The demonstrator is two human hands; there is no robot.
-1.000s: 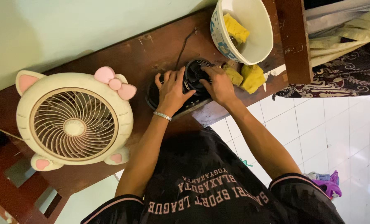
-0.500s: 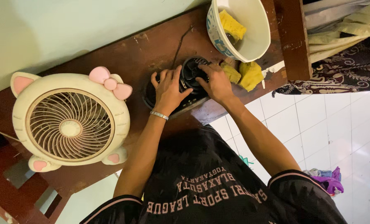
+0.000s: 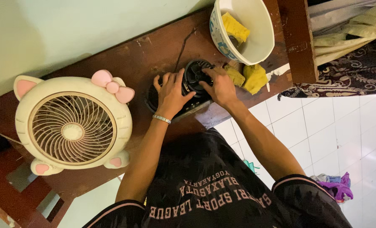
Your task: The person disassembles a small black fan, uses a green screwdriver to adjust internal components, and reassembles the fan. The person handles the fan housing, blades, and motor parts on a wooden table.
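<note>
Left hand [image 3: 171, 95]: lies flat on the left side of the black round device [image 3: 194, 80] in the middle of the frame, fingers [image 3: 167, 79] spread and pressed on its top, not closed around it; a thin bracelet [image 3: 161, 119] sits on the wrist.
Right hand [image 3: 221, 86]: rests on the right side of the same device, fingers curled over its round black top, gripping its rim.
Black round device: sits on the dark wooden surface [image 3: 124, 63] near its lower edge, centre of the frame, between the two hands; a dark cable [image 3: 181, 50] runs from it toward the top of the frame.
Bowl [image 3: 261, 38]: white, patterned outside, upper right of the frame, tilted toward the camera, just beside the device; inside it lies a yellow sponge [image 3: 235, 27] against the left wall.
Loose yellow pieces [image 3: 247, 77]: two sponge-like lumps on the surface just below the bowl, touching or nearly touching the right hand.
Fan [image 3: 72, 126]: cream, cat-shaped with pink ears and a pink bow, left of the frame on the surface, well apart from the bowl.
Cloth [image 3: 352, 63]: dark patterned fabric at the right edge, above the white tiled floor [image 3: 344, 139].
</note>
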